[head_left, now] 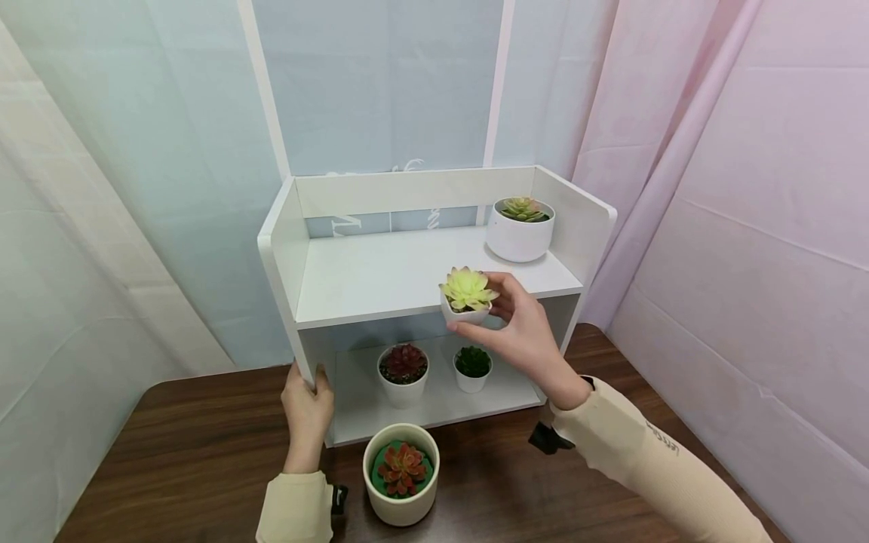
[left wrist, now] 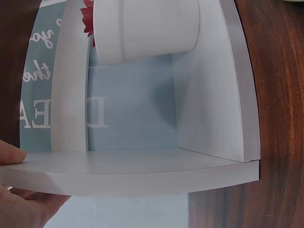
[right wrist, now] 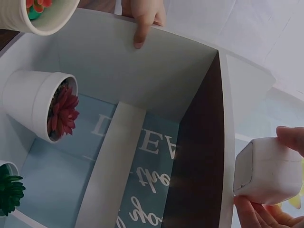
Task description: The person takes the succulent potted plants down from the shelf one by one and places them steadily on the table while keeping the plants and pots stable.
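My right hand holds a small yellow-green potted succulent, thumb and fingers on opposite sides of its white squarish pot. The pot is in front of the upper board's front edge in the head view. My left hand grips the left side panel of a white two-tier shelf, with the thumb on the inner face. On the lower tier stand a dark red succulent in a white pot and a smaller dark green succulent. A pale green succulent in a round white pot occupies the upper tier's right end.
In front of the shelf, a red-orange succulent in a cream pot stands on the dark wooden table. Behind the shelf hangs a pale blue curtain with white lettering. Pinkish fabric hangs along the right side.
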Demonstrator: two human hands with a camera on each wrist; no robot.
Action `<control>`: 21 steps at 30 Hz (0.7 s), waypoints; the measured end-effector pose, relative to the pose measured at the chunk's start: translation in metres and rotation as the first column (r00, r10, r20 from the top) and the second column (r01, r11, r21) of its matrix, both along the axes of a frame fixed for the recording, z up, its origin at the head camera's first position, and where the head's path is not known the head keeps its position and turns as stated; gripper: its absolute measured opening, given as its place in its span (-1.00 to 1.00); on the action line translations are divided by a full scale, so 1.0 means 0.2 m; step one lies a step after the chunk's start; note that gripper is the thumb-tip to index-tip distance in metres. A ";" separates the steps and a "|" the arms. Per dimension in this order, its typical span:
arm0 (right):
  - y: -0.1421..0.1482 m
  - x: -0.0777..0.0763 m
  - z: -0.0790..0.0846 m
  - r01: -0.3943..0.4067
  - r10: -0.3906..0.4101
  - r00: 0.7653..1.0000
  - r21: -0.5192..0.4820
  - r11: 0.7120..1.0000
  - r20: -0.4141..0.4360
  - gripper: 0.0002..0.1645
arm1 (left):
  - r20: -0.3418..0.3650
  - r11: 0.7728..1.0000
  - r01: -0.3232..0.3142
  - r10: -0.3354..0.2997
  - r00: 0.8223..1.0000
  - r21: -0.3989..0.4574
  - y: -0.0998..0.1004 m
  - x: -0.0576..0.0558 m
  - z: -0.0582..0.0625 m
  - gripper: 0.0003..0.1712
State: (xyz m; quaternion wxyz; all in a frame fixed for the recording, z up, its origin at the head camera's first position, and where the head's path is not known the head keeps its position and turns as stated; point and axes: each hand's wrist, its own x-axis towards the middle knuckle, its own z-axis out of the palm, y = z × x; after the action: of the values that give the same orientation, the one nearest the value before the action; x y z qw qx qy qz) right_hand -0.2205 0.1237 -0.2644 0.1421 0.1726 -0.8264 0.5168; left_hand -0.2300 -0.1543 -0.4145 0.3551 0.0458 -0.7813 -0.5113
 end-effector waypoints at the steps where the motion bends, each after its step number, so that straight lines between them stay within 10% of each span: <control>1: 0.00 0.00 0.00 -0.001 0.001 1.000 -0.001 1.000 -0.004 -0.18 | -0.001 1.000 0.001 -0.001 1.000 0.000 0.00 0.00 0.00 -0.68; 21: 0.04 0.04 -0.12 0.005 -0.005 1.000 0.009 1.000 0.009 -0.18 | -0.003 1.000 0.024 -0.024 1.000 0.014 0.00 -0.01 0.00 -0.65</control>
State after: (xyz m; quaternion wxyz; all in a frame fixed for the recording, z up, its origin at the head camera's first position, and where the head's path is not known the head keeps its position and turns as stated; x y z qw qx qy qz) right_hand -0.2128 0.1310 -0.2877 0.1389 0.1688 -0.8299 0.5134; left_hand -0.2313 -0.1551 -0.4151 0.3497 0.0383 -0.7777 -0.5210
